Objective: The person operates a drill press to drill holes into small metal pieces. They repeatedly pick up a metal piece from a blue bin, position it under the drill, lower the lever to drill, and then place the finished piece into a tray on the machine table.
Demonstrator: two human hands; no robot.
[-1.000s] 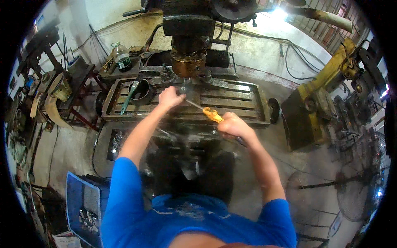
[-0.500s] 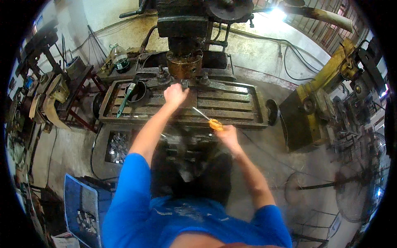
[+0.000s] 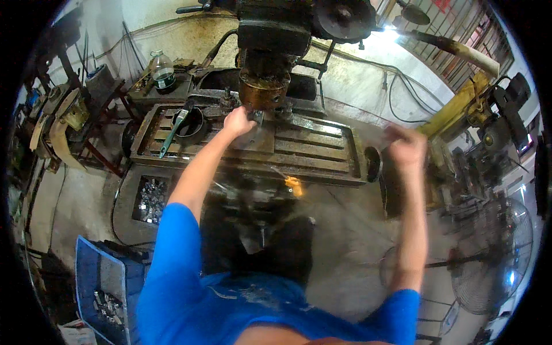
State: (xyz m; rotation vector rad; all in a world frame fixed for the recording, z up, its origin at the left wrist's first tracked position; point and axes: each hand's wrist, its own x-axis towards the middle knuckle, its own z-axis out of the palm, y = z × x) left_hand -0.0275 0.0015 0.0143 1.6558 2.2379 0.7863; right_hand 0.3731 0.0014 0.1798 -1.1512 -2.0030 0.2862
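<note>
While reaching over the slotted bench (image 3: 322, 158), has the left grip (image 3: 238, 122) just under the brown spindle (image 3: 263, 92), with fingers bent; cannot tell whether pinching anything there. Holds the right grip (image 3: 405, 146) raised beyond the bench's right end, badly blurred; cannot tell whether spread or pressed together. Find the yellow tool (image 3: 293, 186) by the bench's front edge, lower than both grips and well apart from them. On the bench's left, see a black pot (image 3: 201, 122) with a green brush (image 3: 172, 135) leaning against it. Behind, see a bottle (image 3: 163, 73). At lower left, see metal pieces (image 3: 109, 305) inside a blue crate (image 3: 106, 276).
</note>
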